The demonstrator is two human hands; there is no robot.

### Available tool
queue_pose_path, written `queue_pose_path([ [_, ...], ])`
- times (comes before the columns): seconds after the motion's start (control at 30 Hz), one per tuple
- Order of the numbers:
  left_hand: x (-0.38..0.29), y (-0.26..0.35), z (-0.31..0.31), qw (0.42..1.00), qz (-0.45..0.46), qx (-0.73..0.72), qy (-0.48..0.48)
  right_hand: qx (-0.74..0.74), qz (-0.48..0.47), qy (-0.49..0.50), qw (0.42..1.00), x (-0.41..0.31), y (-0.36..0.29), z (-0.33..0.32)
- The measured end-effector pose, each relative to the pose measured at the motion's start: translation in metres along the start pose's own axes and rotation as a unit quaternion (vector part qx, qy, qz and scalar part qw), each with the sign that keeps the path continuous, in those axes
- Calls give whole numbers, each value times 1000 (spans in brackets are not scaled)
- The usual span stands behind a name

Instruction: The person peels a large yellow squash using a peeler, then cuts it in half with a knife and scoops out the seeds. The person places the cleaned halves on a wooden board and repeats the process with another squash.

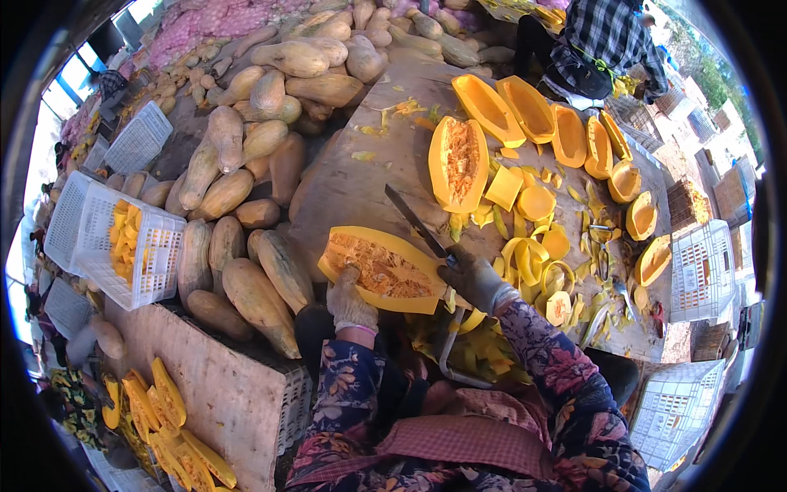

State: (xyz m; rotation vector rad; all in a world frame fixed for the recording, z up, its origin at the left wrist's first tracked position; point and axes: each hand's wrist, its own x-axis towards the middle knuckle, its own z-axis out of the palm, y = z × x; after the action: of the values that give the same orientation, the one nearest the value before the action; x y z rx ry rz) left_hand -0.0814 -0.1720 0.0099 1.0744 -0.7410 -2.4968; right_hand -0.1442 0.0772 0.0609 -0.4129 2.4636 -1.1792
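Observation:
My gloved left hand (pixel 352 302) grips the near left rim of a peeled pumpkin half (pixel 387 270), its thumb pressed into the stringy pulp. The half lies cut face up at the table's near edge, seeds and fibres inside. In my gloved right hand (pixel 473 277) is a knife (pixel 418 221) with a long dark blade, pointing up and to the left above the wooden table. That hand is also close against the right end of the half; whether it touches is unclear. Farther off lies another seed-filled pumpkin half (pixel 460 165).
Several scooped-out halves (pixel 569 135) line the far and right side of the wooden table (pixel 381 166). Peelings (pixel 529 258) and offcuts lie at right. Whole pumpkins (pixel 258 295) are piled at left beside a white crate (pixel 160 246) with cut pieces. A person (pixel 605 49) sits at the far right.

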Motion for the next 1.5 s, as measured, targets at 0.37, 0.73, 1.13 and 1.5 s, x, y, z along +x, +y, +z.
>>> queue_pose_path([
  [0.37,-35,6,29,939,-133,-56,-311,-319,59,160,932,-139,59,-50],
  [0.73,-120,-32,105,660,-460,-26,-593,-370,114,135,912,-163,110,-50],
  [1.13,-174,0,136,568,-41,412,-711,-328,182,68,924,-166,88,-72],
  [1.5,-95,-44,95,890,-115,376,-232,-277,186,222,916,-176,108,-116],
])
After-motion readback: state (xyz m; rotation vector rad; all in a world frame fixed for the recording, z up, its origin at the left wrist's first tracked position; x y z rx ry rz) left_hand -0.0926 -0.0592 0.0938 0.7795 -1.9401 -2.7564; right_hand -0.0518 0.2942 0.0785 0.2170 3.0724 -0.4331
